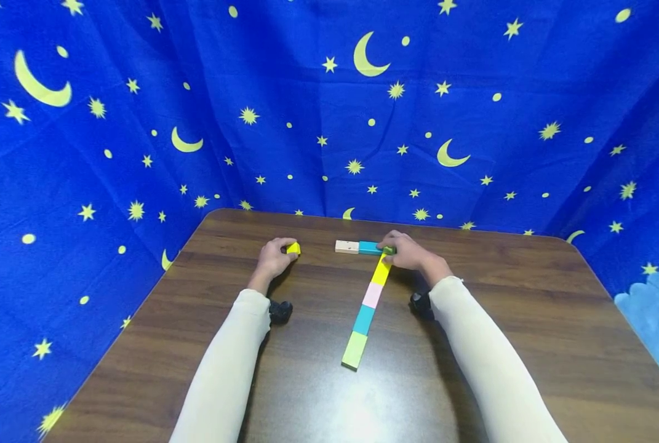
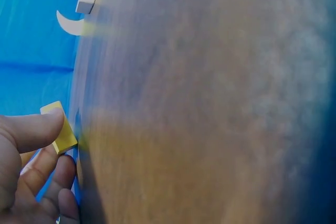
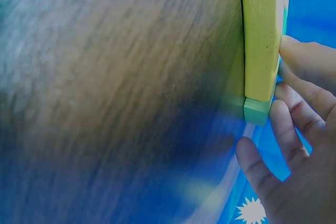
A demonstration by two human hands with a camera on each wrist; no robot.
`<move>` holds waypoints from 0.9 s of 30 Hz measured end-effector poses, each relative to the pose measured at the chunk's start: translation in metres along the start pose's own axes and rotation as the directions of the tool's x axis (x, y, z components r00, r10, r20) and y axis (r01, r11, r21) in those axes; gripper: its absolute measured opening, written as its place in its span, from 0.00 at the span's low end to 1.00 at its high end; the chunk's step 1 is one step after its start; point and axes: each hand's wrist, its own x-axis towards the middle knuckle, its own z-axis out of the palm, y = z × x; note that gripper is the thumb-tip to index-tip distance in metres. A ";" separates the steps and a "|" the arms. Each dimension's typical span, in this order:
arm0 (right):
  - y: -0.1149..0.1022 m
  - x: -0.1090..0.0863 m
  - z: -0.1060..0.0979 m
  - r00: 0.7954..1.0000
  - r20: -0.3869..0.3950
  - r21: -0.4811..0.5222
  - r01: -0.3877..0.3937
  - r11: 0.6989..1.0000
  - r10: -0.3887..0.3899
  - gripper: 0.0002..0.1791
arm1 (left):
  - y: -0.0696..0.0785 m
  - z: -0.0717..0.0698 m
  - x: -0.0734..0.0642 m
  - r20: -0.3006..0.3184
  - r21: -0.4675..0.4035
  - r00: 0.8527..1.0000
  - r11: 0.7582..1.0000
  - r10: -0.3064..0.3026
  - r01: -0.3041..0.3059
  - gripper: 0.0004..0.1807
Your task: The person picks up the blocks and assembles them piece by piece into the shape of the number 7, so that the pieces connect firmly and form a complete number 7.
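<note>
In the head view my left hand pinches a small yellow block at the back left of the table. The left wrist view shows the thumb on one face of this yellow block. At the corner where two rows of blocks meet, my right hand grips a green block, partly hidden by the fingers. From there a slanting row runs toward me: a yellow block, a pink one, a blue one and a light green one.
Leftward from the corner lie a blue block and a pale wooden block. The brown table ends at a blue cloth with moons and stars, hanging behind and at the sides.
</note>
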 end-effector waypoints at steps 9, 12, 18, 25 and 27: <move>0.000 -0.001 0.001 1.000 -0.005 -0.010 0.014 1.000 -0.014 0.23 | -0.002 0.001 -0.002 0.037 0.003 0.999 1.000 -0.001 0.000 0.24; 0.000 0.000 0.002 0.999 -0.018 -0.022 0.035 0.999 -0.036 0.23 | -0.003 -0.001 -0.002 0.052 -0.004 0.999 1.000 -0.010 0.011 0.24; 0.000 0.002 0.003 0.999 -0.018 -0.009 0.030 1.000 -0.030 0.22 | -0.003 -0.003 -0.002 0.066 0.000 0.997 0.999 -0.032 0.032 0.24; 0.002 0.001 0.001 1.000 -0.014 -0.002 0.010 1.000 -0.010 0.22 | 0.003 0.003 0.002 0.070 0.030 0.997 0.999 -0.018 0.016 0.24; 0.002 0.000 0.002 1.000 -0.011 0.000 0.009 1.000 -0.009 0.22 | 0.007 0.006 0.003 0.073 0.040 0.997 0.999 -0.013 0.010 0.24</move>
